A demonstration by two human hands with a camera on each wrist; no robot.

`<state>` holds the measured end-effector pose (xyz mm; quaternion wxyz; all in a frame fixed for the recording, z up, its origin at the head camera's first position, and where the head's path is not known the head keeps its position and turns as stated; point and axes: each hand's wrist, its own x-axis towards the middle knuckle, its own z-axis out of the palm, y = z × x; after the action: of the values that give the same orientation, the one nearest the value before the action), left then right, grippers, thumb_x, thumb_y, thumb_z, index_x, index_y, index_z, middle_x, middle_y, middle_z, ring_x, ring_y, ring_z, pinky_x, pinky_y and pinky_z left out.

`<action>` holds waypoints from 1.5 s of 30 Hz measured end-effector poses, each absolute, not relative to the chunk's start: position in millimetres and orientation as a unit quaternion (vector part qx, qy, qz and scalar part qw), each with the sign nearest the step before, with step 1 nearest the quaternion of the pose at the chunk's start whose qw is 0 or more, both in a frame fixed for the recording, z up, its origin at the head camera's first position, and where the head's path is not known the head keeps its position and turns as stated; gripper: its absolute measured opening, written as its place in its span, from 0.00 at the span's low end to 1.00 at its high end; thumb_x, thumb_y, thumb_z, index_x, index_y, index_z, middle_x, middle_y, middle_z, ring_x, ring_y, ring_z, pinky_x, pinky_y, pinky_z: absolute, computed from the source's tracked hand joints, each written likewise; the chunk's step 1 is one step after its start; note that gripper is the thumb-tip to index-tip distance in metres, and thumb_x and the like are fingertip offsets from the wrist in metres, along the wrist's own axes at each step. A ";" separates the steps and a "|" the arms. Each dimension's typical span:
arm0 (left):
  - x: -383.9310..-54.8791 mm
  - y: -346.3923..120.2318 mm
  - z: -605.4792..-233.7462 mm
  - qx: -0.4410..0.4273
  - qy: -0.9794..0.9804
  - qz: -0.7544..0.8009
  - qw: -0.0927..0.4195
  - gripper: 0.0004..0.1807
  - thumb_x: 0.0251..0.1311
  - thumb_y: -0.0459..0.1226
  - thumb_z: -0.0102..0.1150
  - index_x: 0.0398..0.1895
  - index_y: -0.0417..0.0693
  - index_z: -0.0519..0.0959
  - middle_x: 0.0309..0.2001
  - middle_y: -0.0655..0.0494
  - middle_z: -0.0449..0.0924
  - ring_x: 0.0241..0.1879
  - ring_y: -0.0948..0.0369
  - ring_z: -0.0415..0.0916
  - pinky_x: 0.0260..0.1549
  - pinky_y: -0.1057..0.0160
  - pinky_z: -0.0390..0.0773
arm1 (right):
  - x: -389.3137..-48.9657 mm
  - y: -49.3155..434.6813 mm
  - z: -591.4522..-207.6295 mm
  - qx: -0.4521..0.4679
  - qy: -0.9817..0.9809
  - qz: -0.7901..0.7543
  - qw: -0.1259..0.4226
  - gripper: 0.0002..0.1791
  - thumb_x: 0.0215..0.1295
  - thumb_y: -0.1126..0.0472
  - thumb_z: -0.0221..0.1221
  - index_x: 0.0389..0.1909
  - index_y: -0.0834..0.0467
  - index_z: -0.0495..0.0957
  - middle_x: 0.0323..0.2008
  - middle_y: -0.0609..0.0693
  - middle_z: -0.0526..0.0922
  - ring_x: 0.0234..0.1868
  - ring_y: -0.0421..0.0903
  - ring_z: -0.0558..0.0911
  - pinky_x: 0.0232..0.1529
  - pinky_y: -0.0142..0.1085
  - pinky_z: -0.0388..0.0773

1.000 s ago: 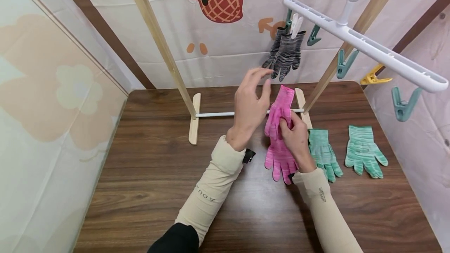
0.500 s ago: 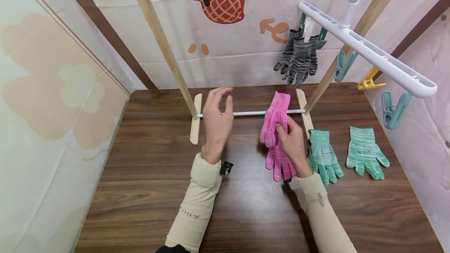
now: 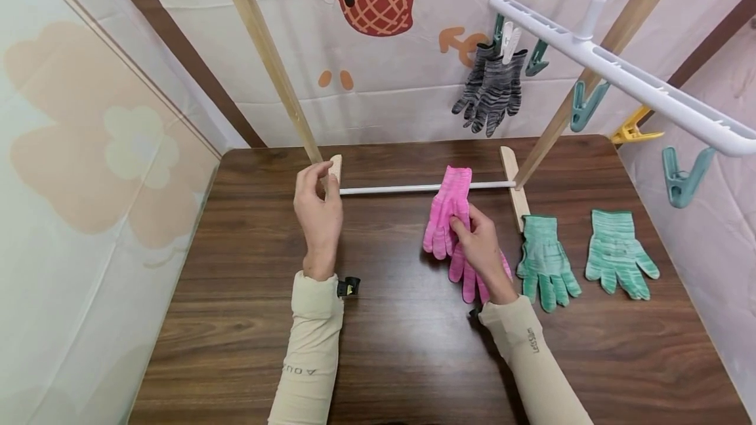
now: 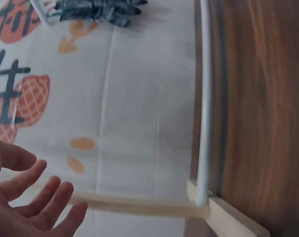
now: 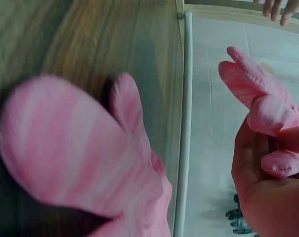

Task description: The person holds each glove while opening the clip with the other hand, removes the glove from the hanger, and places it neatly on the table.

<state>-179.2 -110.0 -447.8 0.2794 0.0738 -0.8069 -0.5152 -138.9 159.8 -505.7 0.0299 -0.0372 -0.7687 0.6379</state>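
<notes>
My right hand (image 3: 481,248) pinches a pink knit glove (image 3: 444,215) between thumb and fingers, above the table. Under it and partly hidden by that hand, a second pink glove (image 3: 468,282) lies on the wood. In the right wrist view, the held glove (image 5: 270,108) is bunched at the fingertips, while the other glove (image 5: 75,148) fills the left side. My left hand (image 3: 319,218) holds nothing; its fingers are loosely bent beside the rack's left foot. The left wrist view also shows that hand (image 4: 35,202) with its fingers apart.
A wood-and-white rack (image 3: 277,64) spans the table's back. From it hangs a white hanger (image 3: 626,74) with grey gloves (image 3: 491,94) under a white clip (image 3: 509,44), plus teal clips (image 3: 586,107) and a yellow clip (image 3: 632,130). Two green gloves (image 3: 546,264) lie at right.
My left hand has moved left, away from the pink gloves. The right hand has brought the held glove slightly left and nearer. The hanger with the grey gloves has swung back and forth.
</notes>
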 end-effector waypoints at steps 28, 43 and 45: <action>-209.4 -138.7 -504.9 0.129 -0.827 -0.516 0.183 0.24 0.78 0.41 0.54 0.73 0.48 0.71 0.64 0.41 0.77 0.48 0.46 0.84 0.47 0.50 0.84 | -122.3 122.8 -528.6 -0.012 -0.752 0.627 -0.202 0.20 0.74 0.72 0.49 0.64 0.73 0.72 0.52 0.71 0.82 0.47 0.52 0.86 0.45 0.45 0.89; -224.1 -143.5 -519.3 0.127 -0.859 -0.430 0.245 0.15 0.78 0.42 0.55 0.52 0.40 0.84 0.50 0.43 0.83 0.40 0.45 0.79 0.42 0.47 0.76 | -117.5 127.4 -513.4 -0.029 -0.852 0.502 -0.144 0.32 0.75 0.60 0.58 0.72 0.72 0.64 0.58 0.70 0.81 0.55 0.61 0.85 0.60 0.53 0.82; -225.0 -144.3 -519.6 0.123 -0.861 -0.430 0.244 0.15 0.78 0.42 0.55 0.50 0.40 0.84 0.51 0.44 0.83 0.43 0.45 0.81 0.45 0.46 0.78 | -115.4 125.7 -510.1 -0.020 -0.877 0.469 -0.100 0.30 0.73 0.60 0.60 0.69 0.72 0.68 0.58 0.69 0.80 0.58 0.62 0.83 0.63 0.54 0.79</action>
<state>-225.0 -144.3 -519.6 0.2437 0.1231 -0.8607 -0.4297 -115.4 125.7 -510.1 -0.0995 -0.0199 -0.8771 0.4694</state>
